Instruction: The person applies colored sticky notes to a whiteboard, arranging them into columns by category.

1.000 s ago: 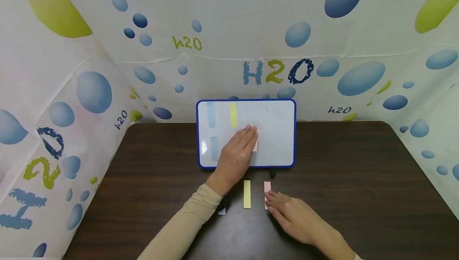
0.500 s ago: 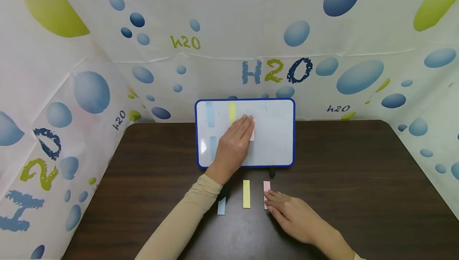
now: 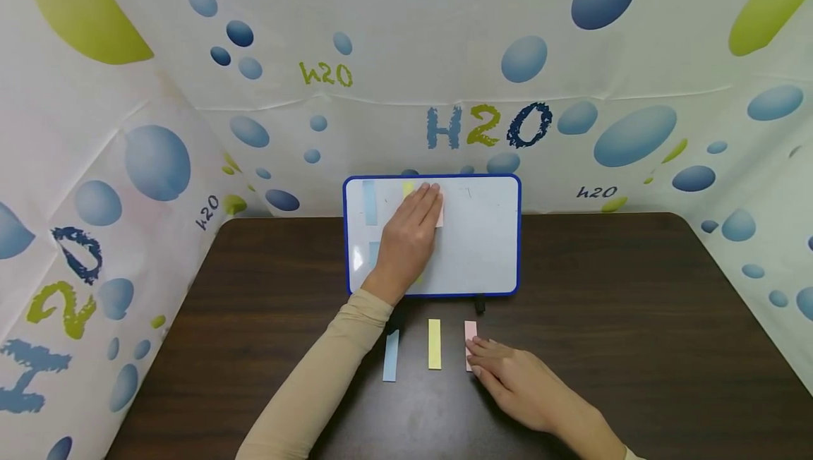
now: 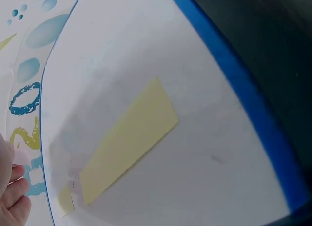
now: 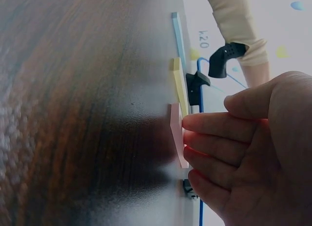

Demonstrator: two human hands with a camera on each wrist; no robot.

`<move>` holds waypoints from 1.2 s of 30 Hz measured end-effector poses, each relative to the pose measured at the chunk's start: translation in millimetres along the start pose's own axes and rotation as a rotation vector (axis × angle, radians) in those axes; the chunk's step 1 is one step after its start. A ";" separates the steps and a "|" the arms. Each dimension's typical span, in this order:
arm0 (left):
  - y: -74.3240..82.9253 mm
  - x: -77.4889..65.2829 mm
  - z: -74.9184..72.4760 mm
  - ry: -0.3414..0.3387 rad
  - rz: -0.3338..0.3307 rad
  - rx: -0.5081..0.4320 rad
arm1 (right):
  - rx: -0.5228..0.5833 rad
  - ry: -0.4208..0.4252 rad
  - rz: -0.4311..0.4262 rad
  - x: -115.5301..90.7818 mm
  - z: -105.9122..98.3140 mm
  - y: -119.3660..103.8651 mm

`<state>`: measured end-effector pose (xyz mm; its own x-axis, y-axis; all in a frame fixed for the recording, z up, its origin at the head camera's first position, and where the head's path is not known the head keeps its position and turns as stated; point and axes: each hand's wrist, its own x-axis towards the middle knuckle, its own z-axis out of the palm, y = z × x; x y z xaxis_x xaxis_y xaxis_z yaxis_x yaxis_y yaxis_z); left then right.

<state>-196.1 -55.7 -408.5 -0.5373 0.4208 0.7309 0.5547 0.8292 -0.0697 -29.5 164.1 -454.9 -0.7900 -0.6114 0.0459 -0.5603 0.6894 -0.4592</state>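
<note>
My left hand lies with straight fingers on the upper part of a blue-framed whiteboard. A pink sticky note strip shows at the edge of its fingertips, mostly covered by them. Below the palm, the left wrist view has a yellow strip stuck on the board. Another yellow strip peeks out above the fingers. Down on the table, the extended fingers of my right hand touch the side and top of a pink sticky note pad.
Two blue strips are on the board's left side, the lower partly hidden. A yellow pad and a blue pad lie left of the pink one. Black feet prop the board on the dark wooden table.
My left hand has slid up the whiteboard along with the pink strip, covering most of the upper yellow strip and baring more of the blue pad. The right hand has stayed on the pink pad.
</note>
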 end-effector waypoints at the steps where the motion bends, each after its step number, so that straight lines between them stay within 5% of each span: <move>1: -0.3 1.1 0.3 0.004 0.000 0.000 | -0.001 0.001 0.001 0.0 0.1 0.0; 26: 0.4 15.9 20.6 0.033 0.000 0.054 | -0.013 0.004 -0.021 0.1 -0.2 4.3; 36: 0.6 15.7 21.6 -0.044 0.018 0.077 | -0.005 0.004 -0.016 0.9 -2.1 3.6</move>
<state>-217.9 -40.6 -411.7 -0.5558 0.4506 0.6987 0.5152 0.8462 -0.1359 -32.8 166.8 -454.7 -0.7819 -0.6209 0.0564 -0.5739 0.6814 -0.4542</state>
